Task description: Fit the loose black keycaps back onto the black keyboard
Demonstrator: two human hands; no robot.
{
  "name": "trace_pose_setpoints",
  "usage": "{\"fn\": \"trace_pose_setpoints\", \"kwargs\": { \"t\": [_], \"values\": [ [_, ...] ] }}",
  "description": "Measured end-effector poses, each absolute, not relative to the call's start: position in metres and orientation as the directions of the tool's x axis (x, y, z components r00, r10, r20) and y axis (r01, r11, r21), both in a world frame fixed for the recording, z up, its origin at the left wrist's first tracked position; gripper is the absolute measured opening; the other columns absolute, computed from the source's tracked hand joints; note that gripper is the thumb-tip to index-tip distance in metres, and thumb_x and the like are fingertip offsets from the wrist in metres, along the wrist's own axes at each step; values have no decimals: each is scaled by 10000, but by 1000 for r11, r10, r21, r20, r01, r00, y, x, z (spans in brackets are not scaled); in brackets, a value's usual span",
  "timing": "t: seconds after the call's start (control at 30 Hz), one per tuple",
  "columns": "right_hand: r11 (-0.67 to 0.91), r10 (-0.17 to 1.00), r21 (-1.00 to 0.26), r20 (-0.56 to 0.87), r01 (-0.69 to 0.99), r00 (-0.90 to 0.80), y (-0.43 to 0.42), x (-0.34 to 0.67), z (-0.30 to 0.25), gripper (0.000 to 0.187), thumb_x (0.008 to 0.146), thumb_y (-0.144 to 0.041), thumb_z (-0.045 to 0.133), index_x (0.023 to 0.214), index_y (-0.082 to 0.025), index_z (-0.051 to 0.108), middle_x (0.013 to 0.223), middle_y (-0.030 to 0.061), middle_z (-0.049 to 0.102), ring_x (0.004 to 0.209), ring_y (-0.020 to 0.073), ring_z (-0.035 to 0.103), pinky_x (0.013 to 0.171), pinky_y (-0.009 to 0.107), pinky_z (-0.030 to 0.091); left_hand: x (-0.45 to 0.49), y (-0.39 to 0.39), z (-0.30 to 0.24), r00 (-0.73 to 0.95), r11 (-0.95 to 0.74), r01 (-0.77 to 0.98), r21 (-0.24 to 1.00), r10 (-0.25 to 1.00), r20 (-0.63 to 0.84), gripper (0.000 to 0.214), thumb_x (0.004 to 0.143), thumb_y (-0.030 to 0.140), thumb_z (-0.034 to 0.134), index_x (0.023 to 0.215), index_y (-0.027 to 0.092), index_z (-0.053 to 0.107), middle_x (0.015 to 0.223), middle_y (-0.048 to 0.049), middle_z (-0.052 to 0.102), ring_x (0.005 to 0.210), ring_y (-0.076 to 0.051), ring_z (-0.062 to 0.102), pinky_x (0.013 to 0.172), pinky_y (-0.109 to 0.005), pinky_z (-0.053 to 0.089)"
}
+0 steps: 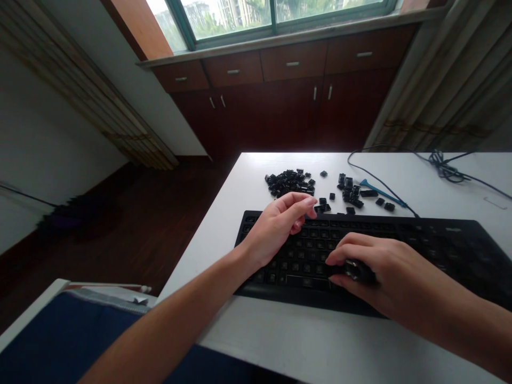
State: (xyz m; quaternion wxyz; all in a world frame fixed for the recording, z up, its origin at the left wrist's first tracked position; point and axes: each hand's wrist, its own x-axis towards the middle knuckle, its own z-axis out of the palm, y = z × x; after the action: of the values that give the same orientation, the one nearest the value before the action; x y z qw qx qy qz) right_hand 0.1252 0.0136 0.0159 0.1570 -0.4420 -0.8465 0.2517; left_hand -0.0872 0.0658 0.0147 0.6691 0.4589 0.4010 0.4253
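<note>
A black keyboard [420, 250] lies across the white table [304, 341]. My left hand [278, 226] hovers over the keyboard's upper left, fingers curled together, tips near loose keycaps beyond the top edge; whether it pinches anything is hidden. My right hand [380, 272] rests on the keyboard's middle, fingers closed round a small dark object [358, 270] that I cannot make out. A pile of black keycaps [290, 182] lies behind the keyboard, with more scattered keycaps [352, 193] to its right.
A blue tool [380, 193] and a black cable [452, 170] lie at the table's back right. The table's left edge drops to a dark wooden floor. Brown cabinets [288, 90] stand under the window. A blue seat [68, 336] is at lower left.
</note>
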Motion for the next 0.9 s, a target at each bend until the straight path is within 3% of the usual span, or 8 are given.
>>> {"fn": "trace_pose_setpoints", "kwargs": {
  "t": [0.17, 0.3, 0.5, 0.6, 0.7, 0.9],
  "values": [
    [473, 836, -547, 32, 691, -548, 13, 125, 17, 164, 841, -251, 706, 1000, -286, 719, 1010, 18, 728, 779, 207, 702, 723, 349, 577, -87, 66, 14, 319, 223, -205, 953, 936, -150, 237, 878, 396, 702, 941, 170, 671, 843, 0, 613, 636, -64, 426, 570, -204, 305],
    [461, 856, -556, 73, 692, -512, 12, 124, 25, 288, 817, -369, 762, 1084, -287, 693, 1020, 21, 741, 834, 213, 713, 710, 321, 574, -88, 66, 15, 327, 225, -202, 953, 933, -151, 247, 881, 400, 699, 953, 166, 666, 854, 1, 604, 642, -63, 424, 572, -198, 305],
    [404, 893, -623, 109, 670, -437, 19, 126, 50, 243, 910, -494, 643, 891, -252, 651, 688, -31, 652, 520, 114, 567, 474, 241, 456, -88, 67, 16, 334, 219, -211, 953, 932, -140, 256, 890, 400, 690, 972, 160, 657, 859, 0, 602, 655, -62, 424, 578, -194, 302],
    [505, 838, -590, 161, 630, -521, 16, 127, 51, 164, 887, -406, 695, 976, -274, 655, 821, -24, 676, 636, 121, 621, 572, 242, 499, -88, 68, 14, 331, 219, -217, 951, 933, -139, 275, 886, 412, 695, 979, 157, 655, 850, -1, 606, 648, -59, 419, 569, -190, 296],
    [571, 779, -538, 117, 620, -616, 7, 128, 38, 163, 911, -318, 667, 1072, -302, 646, 1023, -6, 680, 776, 145, 671, 682, 277, 535, -88, 68, 11, 334, 218, -231, 948, 933, -133, 294, 878, 424, 703, 989, 156, 654, 853, -3, 615, 640, -57, 415, 561, -191, 290],
    [563, 793, -503, 104, 656, -600, 0, 130, 12, 190, 982, -298, 561, 1155, -311, 641, 1149, 19, 658, 863, 168, 699, 747, 318, 562, -88, 69, 11, 350, 205, -235, 950, 930, -115, 292, 879, 431, 696, 973, 157, 658, 860, -7, 624, 637, -60, 411, 561, -201, 286]
  ]
}}
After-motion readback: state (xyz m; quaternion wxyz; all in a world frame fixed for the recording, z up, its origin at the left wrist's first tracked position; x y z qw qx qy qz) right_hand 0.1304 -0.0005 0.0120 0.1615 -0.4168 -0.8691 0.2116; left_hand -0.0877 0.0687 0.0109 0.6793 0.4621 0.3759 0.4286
